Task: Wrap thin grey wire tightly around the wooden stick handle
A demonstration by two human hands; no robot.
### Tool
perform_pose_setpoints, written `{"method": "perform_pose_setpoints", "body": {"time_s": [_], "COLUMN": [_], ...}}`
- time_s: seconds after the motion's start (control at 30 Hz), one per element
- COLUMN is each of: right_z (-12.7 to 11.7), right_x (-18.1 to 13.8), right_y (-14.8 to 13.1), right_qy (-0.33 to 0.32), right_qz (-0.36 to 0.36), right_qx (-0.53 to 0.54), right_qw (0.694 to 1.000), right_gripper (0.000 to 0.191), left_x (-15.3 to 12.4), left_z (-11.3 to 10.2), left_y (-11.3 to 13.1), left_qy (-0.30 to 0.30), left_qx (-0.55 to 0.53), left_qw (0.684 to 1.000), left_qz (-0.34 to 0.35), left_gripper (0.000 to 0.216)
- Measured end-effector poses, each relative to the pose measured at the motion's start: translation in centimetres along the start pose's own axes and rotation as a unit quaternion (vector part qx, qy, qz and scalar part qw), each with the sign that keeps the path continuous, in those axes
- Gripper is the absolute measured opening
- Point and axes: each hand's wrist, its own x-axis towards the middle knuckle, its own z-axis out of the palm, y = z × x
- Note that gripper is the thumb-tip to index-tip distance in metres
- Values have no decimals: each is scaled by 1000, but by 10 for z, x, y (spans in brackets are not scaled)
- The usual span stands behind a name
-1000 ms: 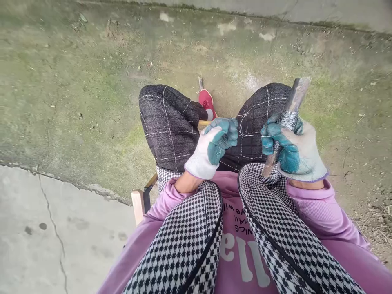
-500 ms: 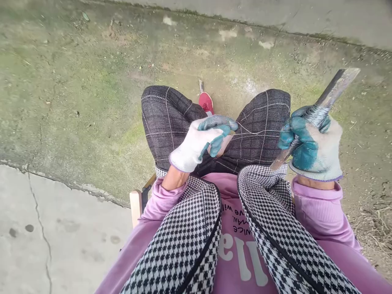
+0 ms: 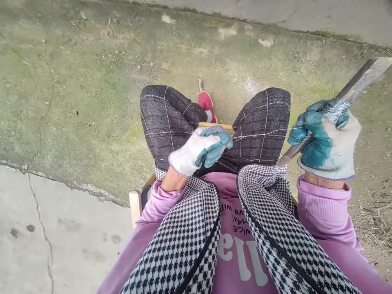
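Note:
My right hand (image 3: pixel 329 141), in a white and teal work glove, is wrapped round a flat, worn stick (image 3: pixel 363 81) that tilts up to the right. Thin metal wire (image 3: pixel 335 109) is wound many times about the stick's middle. From there a loose strand of wire (image 3: pixel 266 132) runs left across my lap. My left hand (image 3: pixel 203 149), gloved alike, has its fingers closed on the strand's other end in front of my belly. The exact grip is hidden by the fingers.
A light wooden bar (image 3: pixel 225 125) shows between my plaid-trousered knees. A red shoe (image 3: pixel 206 102) rests on the mossy ground, with a small stub (image 3: pixel 200 85) beyond it. At left is a wooden chair part (image 3: pixel 135 206). Dry straw (image 3: pixel 375 230) lies at right.
My right hand has moved right and slightly up with the stick. My left hand has shifted slightly left and down, its fingers more tightly curled. The wooden bar now shows.

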Motion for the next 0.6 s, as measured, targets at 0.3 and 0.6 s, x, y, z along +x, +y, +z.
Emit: {"method": "perform_pose_setpoints", "body": {"time_s": [0.3,0.6], "right_z": [-6,-4], "right_x": [4,14], "right_y": [4,6], "right_qy": [8,2], "right_qz": [-19,1], "right_qx": [19,-3], "right_qw": [1000,1000], "right_gripper": [14,19], "left_x": [2,-23], "left_z": [3,-7], "left_y": [6,29], "left_qy": [46,23], "left_qx": [86,520], "left_qw": [983,703], "left_qz": [153,485], "left_gripper": [59,17]}}
